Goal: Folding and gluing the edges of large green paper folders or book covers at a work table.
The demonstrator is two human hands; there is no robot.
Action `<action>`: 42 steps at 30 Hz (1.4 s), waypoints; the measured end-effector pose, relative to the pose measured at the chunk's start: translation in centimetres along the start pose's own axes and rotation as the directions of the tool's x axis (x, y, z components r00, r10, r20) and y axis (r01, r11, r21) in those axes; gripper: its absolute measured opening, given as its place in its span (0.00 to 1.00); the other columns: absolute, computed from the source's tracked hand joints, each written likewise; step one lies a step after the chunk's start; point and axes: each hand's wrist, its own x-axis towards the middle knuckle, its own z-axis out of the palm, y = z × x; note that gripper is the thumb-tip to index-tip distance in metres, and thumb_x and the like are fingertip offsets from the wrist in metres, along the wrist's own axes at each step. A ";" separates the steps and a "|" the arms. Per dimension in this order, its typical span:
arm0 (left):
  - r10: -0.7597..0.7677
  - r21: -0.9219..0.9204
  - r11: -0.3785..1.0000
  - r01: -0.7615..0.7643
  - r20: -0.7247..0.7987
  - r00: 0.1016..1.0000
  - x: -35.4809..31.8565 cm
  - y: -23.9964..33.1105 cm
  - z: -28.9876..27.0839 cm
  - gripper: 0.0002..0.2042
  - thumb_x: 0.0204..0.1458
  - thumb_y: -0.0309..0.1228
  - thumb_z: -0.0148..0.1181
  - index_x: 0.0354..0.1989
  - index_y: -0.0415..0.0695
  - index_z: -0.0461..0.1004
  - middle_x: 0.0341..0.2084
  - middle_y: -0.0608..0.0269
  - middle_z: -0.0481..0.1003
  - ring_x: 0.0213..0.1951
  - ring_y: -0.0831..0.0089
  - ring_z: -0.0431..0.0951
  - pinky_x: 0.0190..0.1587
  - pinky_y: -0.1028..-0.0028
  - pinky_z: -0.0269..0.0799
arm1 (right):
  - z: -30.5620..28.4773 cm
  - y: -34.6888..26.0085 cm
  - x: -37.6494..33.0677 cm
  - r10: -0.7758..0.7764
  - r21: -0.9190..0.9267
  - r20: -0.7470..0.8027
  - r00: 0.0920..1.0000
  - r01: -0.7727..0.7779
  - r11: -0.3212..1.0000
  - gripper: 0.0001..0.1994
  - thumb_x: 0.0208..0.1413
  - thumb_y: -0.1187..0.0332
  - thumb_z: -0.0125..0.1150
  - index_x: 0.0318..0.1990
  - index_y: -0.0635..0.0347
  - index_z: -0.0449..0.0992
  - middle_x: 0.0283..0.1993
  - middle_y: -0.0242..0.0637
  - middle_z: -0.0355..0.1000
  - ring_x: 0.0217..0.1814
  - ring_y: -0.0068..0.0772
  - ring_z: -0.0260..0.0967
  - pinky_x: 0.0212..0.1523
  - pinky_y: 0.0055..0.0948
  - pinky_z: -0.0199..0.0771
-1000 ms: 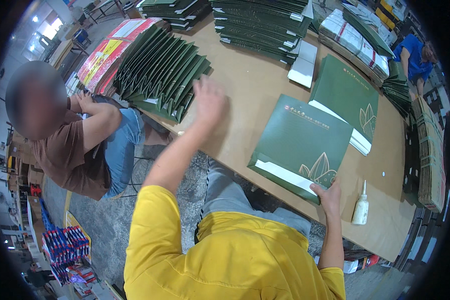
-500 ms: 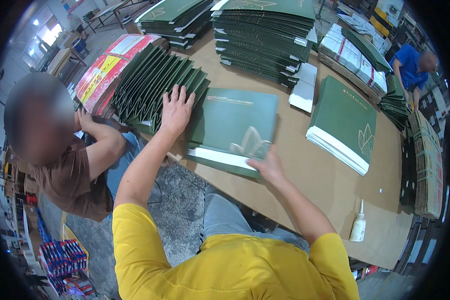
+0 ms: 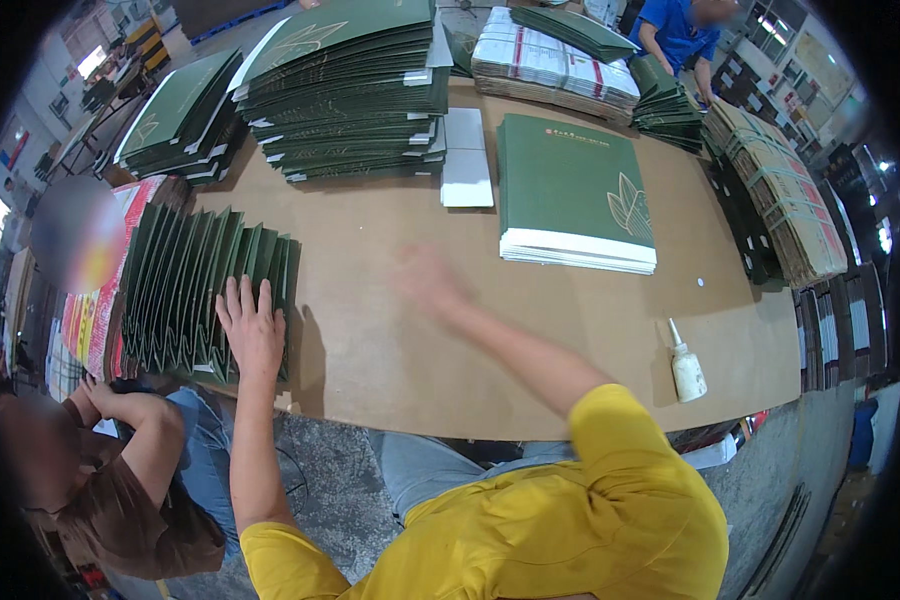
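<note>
My left hand [image 3: 253, 325] rests with its fingers spread on the near right end of a row of green card folders [image 3: 185, 280], which stand on edge, fanned, at the left of the table. My right hand [image 3: 430, 278] is smeared by motion above the bare board in the middle, and its fingers cannot be made out. To its right lies a flat pile of green folders [image 3: 570, 175] with a gold leaf print and white strips along the near edge. A white squeeze bottle [image 3: 687, 370] with a thin nozzle stands at the right.
Tall stacks of green folders [image 3: 345, 120] rise at the back left. Beside them lie white card pieces [image 3: 466, 160]. Tied bundles [image 3: 555, 65] sit at the back and right [image 3: 775, 190]. A person in brown [image 3: 120, 470] sits close at left; another in blue [image 3: 675, 35] stands behind.
The flat folder that lay between my hands is gone from the middle, and a folder now stands at the row's right end. My right hand has moved up and away. The view has turned right.
</note>
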 end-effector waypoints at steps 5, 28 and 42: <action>0.062 -0.395 0.914 -0.097 -0.100 0.993 -1.6 6.1 -0.8 0.18 0.48 0.30 0.58 0.48 0.37 0.70 0.50 0.44 0.68 0.59 0.46 0.61 0.60 0.56 0.58 | -23.3 14.6 0.7 -0.238 -0.679 -0.525 0.817 -0.232 0.697 0.38 0.51 0.48 0.56 0.60 0.71 0.57 0.65 0.57 0.53 0.68 0.53 0.47 0.67 0.45 0.44; 0.317 -0.597 0.767 -0.234 0.037 0.948 1.1 27.3 4.0 0.10 0.48 0.32 0.54 0.38 0.43 0.74 0.35 0.57 0.72 0.44 0.58 0.69 0.48 0.61 0.66 | -17.0 13.5 -27.6 -0.088 -0.699 -0.117 0.989 -0.019 0.715 0.35 0.48 0.49 0.58 0.60 0.61 0.61 0.66 0.56 0.49 0.70 0.56 0.40 0.66 0.55 0.38; 0.254 -0.896 0.361 0.260 0.362 0.897 3.9 24.1 4.5 0.10 0.53 0.35 0.55 0.32 0.40 0.75 0.24 0.58 0.75 0.21 0.67 0.74 0.32 0.68 0.72 | -18.6 13.7 -26.1 -0.057 -0.480 -0.258 0.964 -0.077 0.874 0.32 0.50 0.53 0.59 0.59 0.62 0.62 0.63 0.54 0.52 0.64 0.55 0.48 0.63 0.50 0.46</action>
